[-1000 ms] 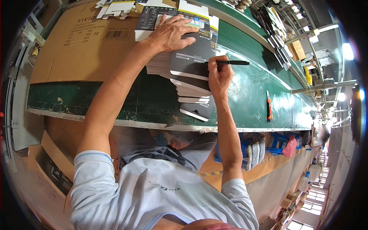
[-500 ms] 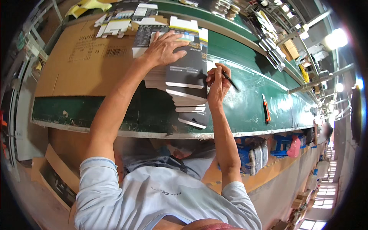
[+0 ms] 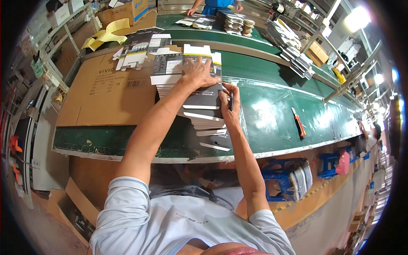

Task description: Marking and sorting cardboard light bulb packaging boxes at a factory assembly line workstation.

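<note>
Left hand presses flat, fingers spread, on the carton stack; right hand grips a pen at its 3 o'clock edge. Cardboard lies at 9 o'clock; an orange knife at 3 o'clock, well apart.

Both bare forearms reach far forward from the near edge. The left hand lies flat, palm down, fingers spread, farthest out. The right hand, just nearer and to the right, is curled closed, wrist bent slightly.
</note>
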Available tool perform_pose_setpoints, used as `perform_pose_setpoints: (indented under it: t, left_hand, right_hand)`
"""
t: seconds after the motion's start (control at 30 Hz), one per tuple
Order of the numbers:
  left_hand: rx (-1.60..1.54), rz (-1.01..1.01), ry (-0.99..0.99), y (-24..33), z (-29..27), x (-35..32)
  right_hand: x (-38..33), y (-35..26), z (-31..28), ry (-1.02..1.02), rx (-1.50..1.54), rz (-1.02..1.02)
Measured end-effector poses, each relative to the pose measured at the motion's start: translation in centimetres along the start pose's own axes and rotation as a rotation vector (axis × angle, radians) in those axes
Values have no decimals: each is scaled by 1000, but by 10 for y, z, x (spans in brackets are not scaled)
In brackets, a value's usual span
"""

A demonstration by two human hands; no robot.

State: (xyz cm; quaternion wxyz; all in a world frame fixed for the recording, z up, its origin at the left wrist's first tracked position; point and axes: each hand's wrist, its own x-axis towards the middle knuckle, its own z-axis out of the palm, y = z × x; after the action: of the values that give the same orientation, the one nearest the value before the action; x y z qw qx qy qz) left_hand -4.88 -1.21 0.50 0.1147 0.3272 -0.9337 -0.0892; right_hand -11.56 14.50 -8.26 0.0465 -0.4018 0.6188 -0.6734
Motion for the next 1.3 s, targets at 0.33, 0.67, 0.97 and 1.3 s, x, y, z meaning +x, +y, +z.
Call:
perform_pose_setpoints:
  t: [0.33, 0.67, 0.97, 1.3]
  left_hand:
    - [-190, 504, 50, -57, -23, -77]
    - [-790, -26, 205, -112, -3, -235]
    - [-1990, -603, 457, -108, 42, -160]
    - [-2108, -249, 667, -244, -45, -177]
  right_hand:
    - [-2, 8, 1, 17, 54, -16]
    - [-2, 4, 5, 6, 105, 15]
    - [-4, 9, 9, -6, 88, -5]
    - [-6, -3, 6, -29, 100, 53]
